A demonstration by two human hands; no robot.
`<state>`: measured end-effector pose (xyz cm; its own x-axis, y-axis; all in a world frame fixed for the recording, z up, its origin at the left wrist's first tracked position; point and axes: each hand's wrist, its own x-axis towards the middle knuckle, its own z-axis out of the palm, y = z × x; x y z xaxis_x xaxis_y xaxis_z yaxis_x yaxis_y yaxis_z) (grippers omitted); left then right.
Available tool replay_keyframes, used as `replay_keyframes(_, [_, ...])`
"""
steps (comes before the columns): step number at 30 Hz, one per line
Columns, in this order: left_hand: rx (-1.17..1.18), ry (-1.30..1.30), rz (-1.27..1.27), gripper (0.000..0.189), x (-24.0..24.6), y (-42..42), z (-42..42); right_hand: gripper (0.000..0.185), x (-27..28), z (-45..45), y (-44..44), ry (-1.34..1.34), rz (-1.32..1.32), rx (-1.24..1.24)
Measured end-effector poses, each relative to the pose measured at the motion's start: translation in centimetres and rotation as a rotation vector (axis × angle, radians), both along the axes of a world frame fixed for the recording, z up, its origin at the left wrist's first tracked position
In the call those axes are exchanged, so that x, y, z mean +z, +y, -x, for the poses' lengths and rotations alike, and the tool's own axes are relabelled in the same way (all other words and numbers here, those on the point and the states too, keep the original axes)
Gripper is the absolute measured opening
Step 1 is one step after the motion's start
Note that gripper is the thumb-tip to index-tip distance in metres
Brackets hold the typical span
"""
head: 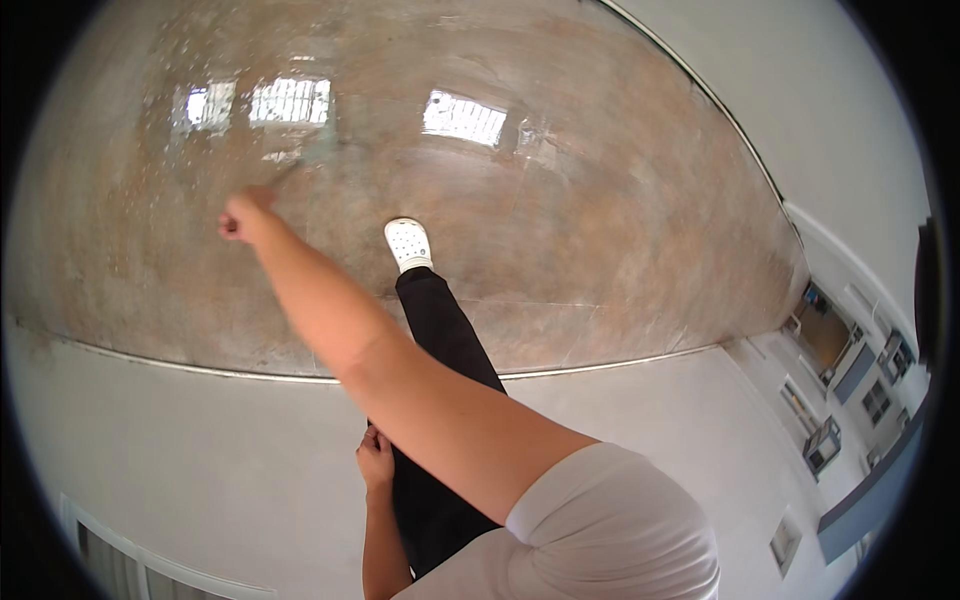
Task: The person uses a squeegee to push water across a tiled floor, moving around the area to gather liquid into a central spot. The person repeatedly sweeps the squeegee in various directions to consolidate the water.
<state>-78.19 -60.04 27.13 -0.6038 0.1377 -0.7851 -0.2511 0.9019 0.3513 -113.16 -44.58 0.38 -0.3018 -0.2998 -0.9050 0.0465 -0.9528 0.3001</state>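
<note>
My right arm reaches out to the upper left over a shiny brown floor (540,225). At its end my right hand (249,214) is closed in a fist around what looks like a thin dark handle (289,176). Motion blurs this handle, and it runs from the fist towards a faint greenish patch whose nature is unclear. My left hand (375,461) is low beside my black trousers (450,322), its fingers curled; whether they hold anything is not visible. One white clog with holes (409,244) stands on the floor, between the two hands and to the right.
Pale walls (225,435) border the floor, with a light strip (615,367) along their foot. Bright window reflections (465,118) and small droplets or specks show on the glossy floor. A framed window (112,555) is at lower left. Wall openings and fixtures (823,446) appear at right.
</note>
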Motion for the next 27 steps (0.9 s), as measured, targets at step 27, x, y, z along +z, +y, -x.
replay_keyframes(27, [-0.423, -0.326, 0.197, 0.026, -3.8, -0.5, 1.9, 0.035, -10.6, -30.5, 14.6, -0.196, -0.307, 0.133])
